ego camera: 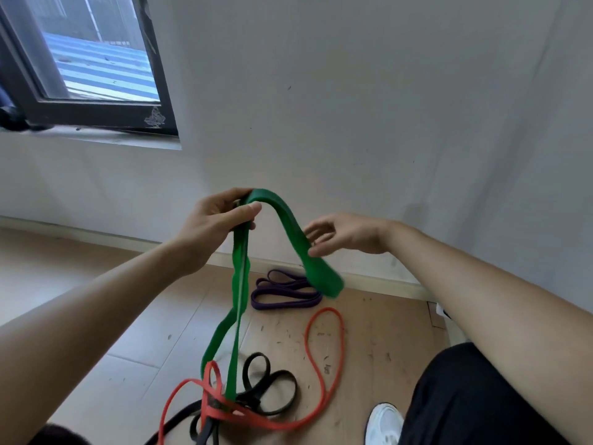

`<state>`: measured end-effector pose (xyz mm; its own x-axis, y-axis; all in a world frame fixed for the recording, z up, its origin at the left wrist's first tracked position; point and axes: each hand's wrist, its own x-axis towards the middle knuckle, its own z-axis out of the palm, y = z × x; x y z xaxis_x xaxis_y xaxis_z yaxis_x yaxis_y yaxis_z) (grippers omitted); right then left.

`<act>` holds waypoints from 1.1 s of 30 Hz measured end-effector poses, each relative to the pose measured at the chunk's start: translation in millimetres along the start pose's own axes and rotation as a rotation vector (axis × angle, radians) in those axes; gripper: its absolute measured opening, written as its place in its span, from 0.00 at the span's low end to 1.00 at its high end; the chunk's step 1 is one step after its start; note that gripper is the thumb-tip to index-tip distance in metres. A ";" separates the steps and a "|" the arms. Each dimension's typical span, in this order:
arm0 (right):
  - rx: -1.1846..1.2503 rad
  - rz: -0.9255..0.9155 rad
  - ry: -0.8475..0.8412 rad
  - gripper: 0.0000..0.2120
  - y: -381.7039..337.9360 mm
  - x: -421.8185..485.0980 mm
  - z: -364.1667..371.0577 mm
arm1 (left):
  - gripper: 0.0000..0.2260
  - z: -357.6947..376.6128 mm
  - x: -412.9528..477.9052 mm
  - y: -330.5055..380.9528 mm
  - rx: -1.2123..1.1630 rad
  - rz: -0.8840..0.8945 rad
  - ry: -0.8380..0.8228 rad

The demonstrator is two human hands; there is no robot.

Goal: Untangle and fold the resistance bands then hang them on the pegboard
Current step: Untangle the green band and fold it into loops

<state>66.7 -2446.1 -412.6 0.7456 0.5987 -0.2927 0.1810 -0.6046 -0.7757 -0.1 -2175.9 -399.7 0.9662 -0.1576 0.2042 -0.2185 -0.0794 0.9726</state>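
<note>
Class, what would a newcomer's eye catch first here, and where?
The green band, lifted mid-frame: the left hand pinches its top, the right hand touches its drooping end. Below, it runs into a floor tangle with a red band and a black band; a purple band lies near the wall.

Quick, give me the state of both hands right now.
Left hand: closed on the green band, pinching its top fold.
Right hand: open, fingers beside the band, not gripping it.

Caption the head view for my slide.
Left hand holds green band up; open right hand beside its free end; red band tangled below.
</note>
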 end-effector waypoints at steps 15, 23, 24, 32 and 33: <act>0.305 -0.429 0.250 0.12 -76.1 -1.9 24.3 | 0.12 3.9 -1.8 13.4 0.072 0.046 -0.056; 0.323 -0.490 0.405 0.07 -81.6 -16.7 13.6 | 0.23 5.3 -5.5 -13.7 0.329 -0.110 -0.245; 0.341 -0.501 0.416 0.07 -81.2 -18.6 12.1 | 0.22 5.3 -6.2 -17.4 0.353 -0.133 -0.260; 0.751 -0.456 0.527 0.09 -59.8 -23.0 -15.5 | 0.03 2.3 -4.0 -19.6 0.332 -0.157 -0.258; 0.741 -0.428 0.504 0.10 -51.1 -23.6 -21.1 | 0.04 1.9 -3.7 -16.3 0.309 -0.140 -0.213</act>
<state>53.5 -2440.4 -354.2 0.9277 0.2925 0.2319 0.1798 0.1943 -0.9643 -0.4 -2175.9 -416.5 0.9467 -0.3219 0.0125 -0.1486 -0.4020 0.9035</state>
